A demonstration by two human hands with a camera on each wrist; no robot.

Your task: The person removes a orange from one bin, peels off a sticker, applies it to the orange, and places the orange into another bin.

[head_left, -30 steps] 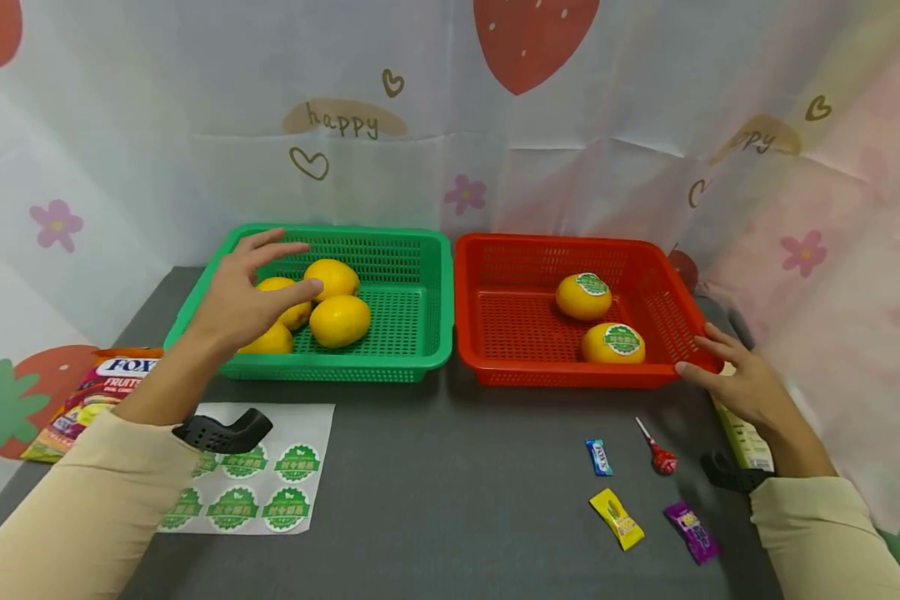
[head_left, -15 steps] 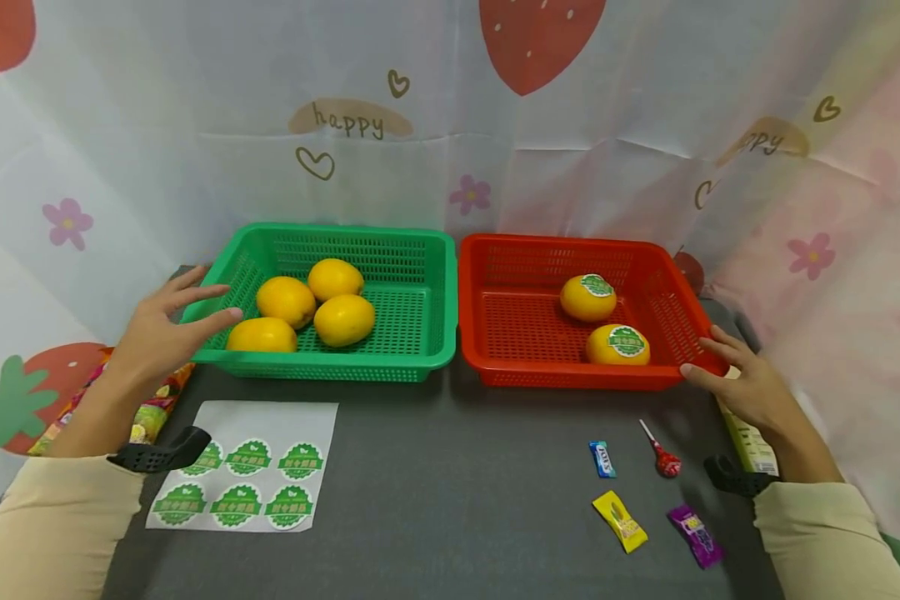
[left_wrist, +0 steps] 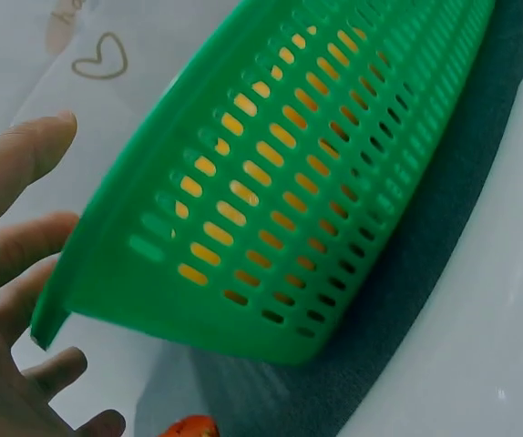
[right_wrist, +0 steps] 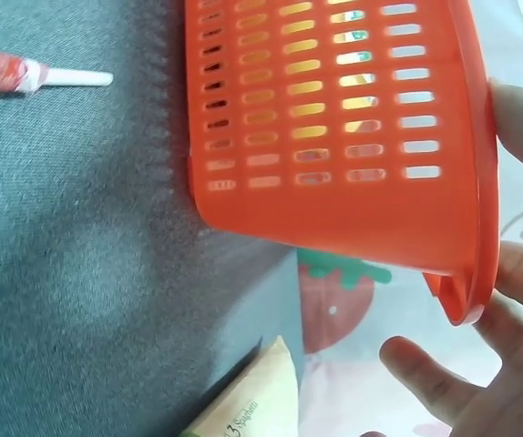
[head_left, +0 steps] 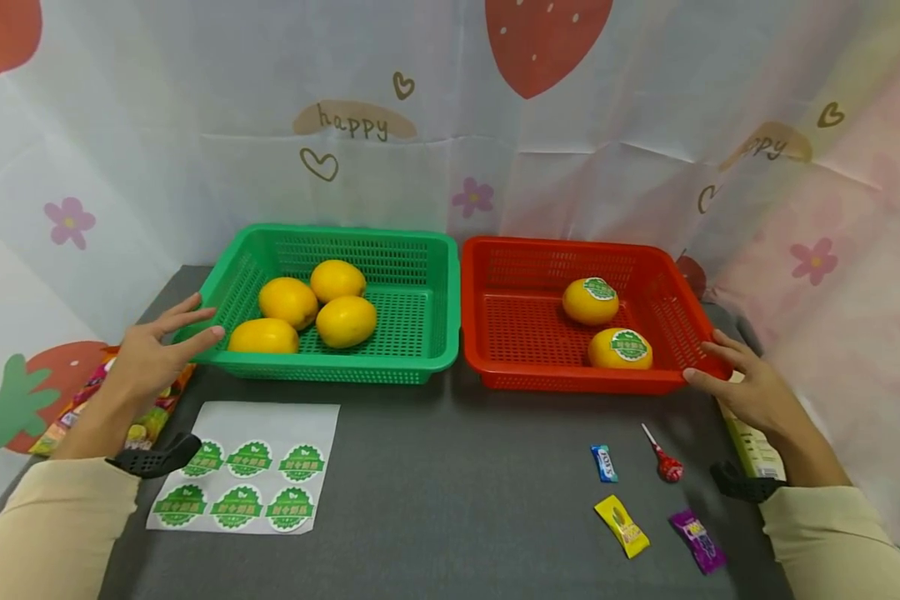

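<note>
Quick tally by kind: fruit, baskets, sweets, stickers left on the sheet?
Yellow fruit without stickers, in the green basket: 4
Yellow fruit with green stickers, in the red basket: 2
Baskets: 2
Wrapped sweets on the table, counting the lollipop: 4
Green stickers showing on the sheet: 6; the left wrist covers part of the sheet, so more may lie hidden
Total: 18

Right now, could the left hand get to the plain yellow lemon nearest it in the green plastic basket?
Probably yes. The left hand is open beside the green plastic basket, at its near left corner, and the plain yellow lemon lies just inside the low rim. The basket has no lid, so only that rim is in between.
</note>
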